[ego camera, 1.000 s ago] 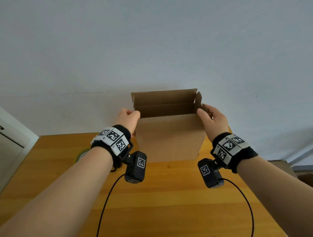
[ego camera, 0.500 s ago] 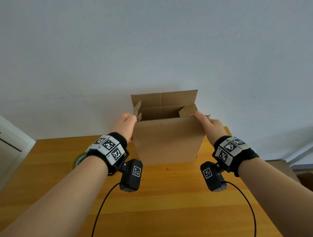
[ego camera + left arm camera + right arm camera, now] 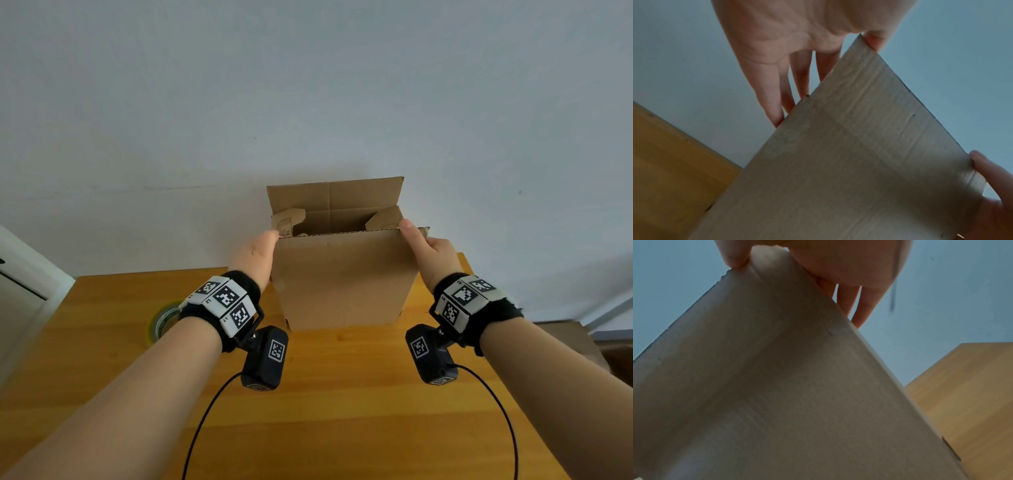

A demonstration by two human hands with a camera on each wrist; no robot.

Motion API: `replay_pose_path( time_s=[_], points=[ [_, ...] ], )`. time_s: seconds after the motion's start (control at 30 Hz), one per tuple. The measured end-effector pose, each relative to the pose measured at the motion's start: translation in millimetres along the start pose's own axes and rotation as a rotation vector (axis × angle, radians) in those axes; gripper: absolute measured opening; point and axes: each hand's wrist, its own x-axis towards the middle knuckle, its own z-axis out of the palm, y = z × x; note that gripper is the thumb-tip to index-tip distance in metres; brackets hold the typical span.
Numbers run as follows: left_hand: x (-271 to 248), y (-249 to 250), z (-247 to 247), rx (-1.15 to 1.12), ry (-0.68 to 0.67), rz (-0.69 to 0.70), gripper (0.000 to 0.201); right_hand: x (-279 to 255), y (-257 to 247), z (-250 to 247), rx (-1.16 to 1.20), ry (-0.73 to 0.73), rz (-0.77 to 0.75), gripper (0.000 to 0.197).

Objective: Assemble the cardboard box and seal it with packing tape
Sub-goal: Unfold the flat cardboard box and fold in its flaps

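Note:
A brown cardboard box [image 3: 342, 281] stands upright on the wooden table [image 3: 342, 411] near the wall, its top open. The far flap [image 3: 335, 193] stands up. Both side flaps [image 3: 287, 219] [image 3: 383, 217] lean inward over the opening. My left hand [image 3: 255, 255] is at the top left corner, thumb on the near flap's corner, straight fingers [image 3: 777, 97] along the box's left side. My right hand [image 3: 431, 253] mirrors it at the top right corner, thumb along the near edge, fingers [image 3: 861, 311] straight behind the right side. A roll of packing tape [image 3: 161, 322] lies behind my left wrist.
The white wall [image 3: 308, 102] rises directly behind the box. A white panel [image 3: 20, 291] stands off the table's left edge. Another brown cardboard piece [image 3: 575, 339] sits beyond the right edge. Wrist-camera cables [image 3: 205, 411] trail over the near table.
The two side flaps have gone from upright to leaning inward over the opening. Both hands slid to the box's top corners, their fingers now on the outer sides.

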Motion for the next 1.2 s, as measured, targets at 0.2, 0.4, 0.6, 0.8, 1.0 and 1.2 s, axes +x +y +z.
replay_pose_path(
  time_s=[0.2, 0.4, 0.6, 0.8, 1.0, 1.2],
  points=[
    [-3, -1, 2, 0.094, -0.026, 0.029, 0.049, 1, 0, 2, -0.018, 0.011, 0.019, 0.054],
    [-2, -5, 4, 0.218, -0.079, 0.104, 0.051, 2, -1, 3, 0.005, 0.021, 0.032, 0.056],
    [8, -13, -2, 0.337, -0.142, 0.056, 0.109, -2, -4, 2, 0.041, 0.018, 0.035, 0.055],
    [12, -28, -7, 0.542, -0.142, 0.211, 0.074, -1, 1, 1, 0.080, 0.003, 0.057, 0.080],
    [9, -28, -10, 0.602, -0.073, 0.238, 0.047, -1, -1, 1, 0.075, -0.060, 0.017, 0.048],
    [16, -26, -17, 0.541, -0.017, 0.237, 0.036, -2, 1, 9, 0.042, -0.052, -0.105, 0.024]
  ],
)
